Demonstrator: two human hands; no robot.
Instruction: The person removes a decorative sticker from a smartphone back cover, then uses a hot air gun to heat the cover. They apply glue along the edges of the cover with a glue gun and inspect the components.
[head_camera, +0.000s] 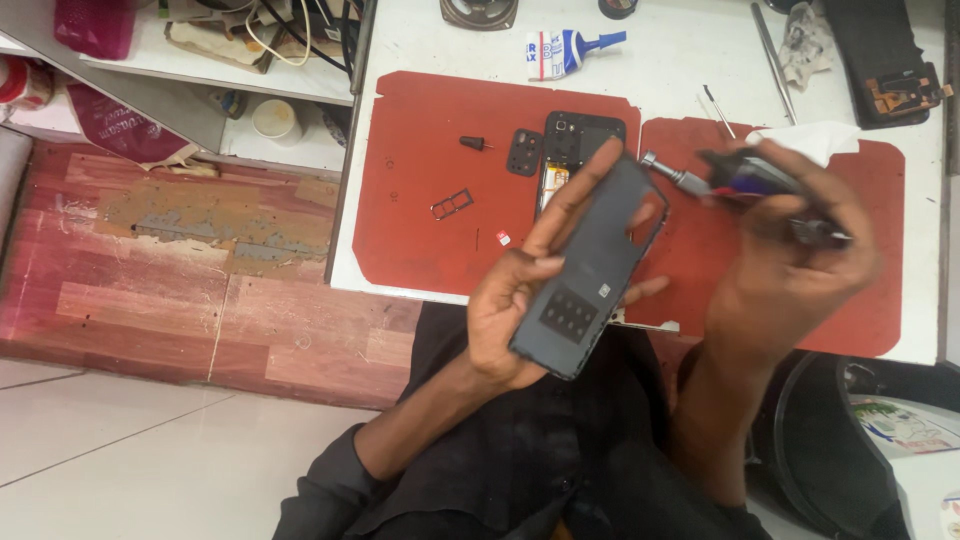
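My left hand (510, 300) holds a dark grey phone back cover (590, 270) tilted above the table's front edge, its inner side up. My right hand (790, 250) grips a tube-like tool with a metal nozzle (690, 180), the tip pointing at the cover's upper right corner by the camera cutout. Behind the cover, the opened black phone body (575, 145) lies on a red mat (430, 190). Beside it lie a small camera frame piece (524, 152), a card tray (452, 204), and a small black bit (475, 143).
A second red mat (880, 290) covers the right of the white table (660, 60). At the back lie a white and blue glue tube (565, 50), tweezers (772, 60), a crumpled tissue (810, 140), and another opened device (885, 60). Cluttered shelves (200, 60) stand left.
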